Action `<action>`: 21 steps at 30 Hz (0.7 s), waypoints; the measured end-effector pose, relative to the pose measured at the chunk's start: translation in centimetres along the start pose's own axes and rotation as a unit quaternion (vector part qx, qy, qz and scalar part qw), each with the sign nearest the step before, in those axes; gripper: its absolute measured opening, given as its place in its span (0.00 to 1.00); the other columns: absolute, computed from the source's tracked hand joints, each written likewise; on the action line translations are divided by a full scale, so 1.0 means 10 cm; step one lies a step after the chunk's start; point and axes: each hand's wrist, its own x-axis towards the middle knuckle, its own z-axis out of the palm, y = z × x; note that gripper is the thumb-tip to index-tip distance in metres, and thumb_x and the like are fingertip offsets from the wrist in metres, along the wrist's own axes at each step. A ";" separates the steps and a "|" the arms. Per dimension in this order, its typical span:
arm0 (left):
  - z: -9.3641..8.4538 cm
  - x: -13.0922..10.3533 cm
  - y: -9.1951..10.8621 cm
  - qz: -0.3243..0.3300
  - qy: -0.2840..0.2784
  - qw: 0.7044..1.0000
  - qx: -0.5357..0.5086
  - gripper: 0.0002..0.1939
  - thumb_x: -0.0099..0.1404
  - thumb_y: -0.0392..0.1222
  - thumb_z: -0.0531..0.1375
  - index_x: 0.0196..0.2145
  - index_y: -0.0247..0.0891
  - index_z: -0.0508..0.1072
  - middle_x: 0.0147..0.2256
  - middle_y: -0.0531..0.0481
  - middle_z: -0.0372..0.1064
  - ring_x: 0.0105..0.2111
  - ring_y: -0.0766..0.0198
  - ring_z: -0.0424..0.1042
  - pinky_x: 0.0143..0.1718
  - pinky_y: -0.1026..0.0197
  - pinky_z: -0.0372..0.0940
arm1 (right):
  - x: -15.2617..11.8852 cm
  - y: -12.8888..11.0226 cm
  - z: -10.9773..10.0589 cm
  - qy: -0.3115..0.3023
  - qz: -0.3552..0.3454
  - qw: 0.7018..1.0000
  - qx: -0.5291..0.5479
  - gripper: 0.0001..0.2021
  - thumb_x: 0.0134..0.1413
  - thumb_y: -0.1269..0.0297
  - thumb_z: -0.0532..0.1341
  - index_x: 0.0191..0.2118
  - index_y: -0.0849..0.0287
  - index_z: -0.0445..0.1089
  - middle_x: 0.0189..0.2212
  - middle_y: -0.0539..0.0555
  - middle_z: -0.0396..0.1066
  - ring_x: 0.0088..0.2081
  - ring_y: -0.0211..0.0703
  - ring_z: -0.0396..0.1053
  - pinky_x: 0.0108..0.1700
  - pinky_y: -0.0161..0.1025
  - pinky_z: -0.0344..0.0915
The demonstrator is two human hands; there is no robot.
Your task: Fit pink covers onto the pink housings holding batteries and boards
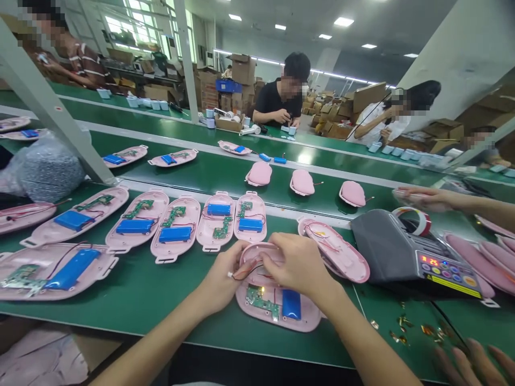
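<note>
My left hand (222, 274) and my right hand (300, 261) are closed on a small pink plastic shell (257, 249), with their thumbs inside it. Thin wires ending in a white connector (230, 275) hang from it, beside my left fingers. Just under my hands lies a larger pink shell (310, 321), inner side up. It carries a green circuit board (261, 303) with a yellow light lit, and a blue battery (291, 304). My right hand and wrist cover part of that lower shell.
Several pink shells (176, 214) with boards and batteries line the bench on the left. At right stand stacked pink shells (338, 252) and a grey tape dispenser (386, 252). Another person's hand (470, 364) is at lower right, near tape scraps (434, 329). Pink cases (302, 182) sit beyond.
</note>
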 end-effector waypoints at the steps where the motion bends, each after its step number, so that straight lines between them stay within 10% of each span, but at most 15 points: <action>1: -0.02 0.01 0.01 0.001 -0.014 1.000 0.002 0.14 0.68 0.51 0.59 0.43 0.38 0.71 0.35 0.51 0.71 0.34 0.62 0.69 0.36 0.63 0.66 | 0.01 0.01 0.00 -0.010 0.006 1.000 0.011 0.09 0.55 0.62 0.57 0.28 0.60 0.63 0.24 0.49 0.65 0.27 0.36 0.60 0.31 0.34 0.46; 7: -0.10 0.09 0.06 -0.048 -0.091 0.995 -0.015 0.18 0.65 0.48 0.62 0.50 0.38 0.70 0.42 0.47 0.72 0.39 0.59 0.71 0.39 0.60 0.67 | -0.01 0.08 0.02 -0.047 0.034 0.997 0.048 0.07 0.50 0.64 0.64 0.33 0.60 0.69 0.29 0.50 0.69 0.33 0.40 0.64 0.35 0.35 0.51; 21: 0.08 0.22 0.15 -0.113 0.018 0.992 0.059 0.28 0.57 0.58 0.67 0.51 0.42 0.71 0.38 0.50 0.78 0.41 0.52 0.76 0.42 0.57 0.72 | 0.07 0.17 -0.09 -0.114 0.067 0.991 0.023 0.10 0.55 0.57 0.64 0.34 0.59 0.69 0.34 0.49 0.73 0.37 0.42 0.70 0.31 0.36 0.51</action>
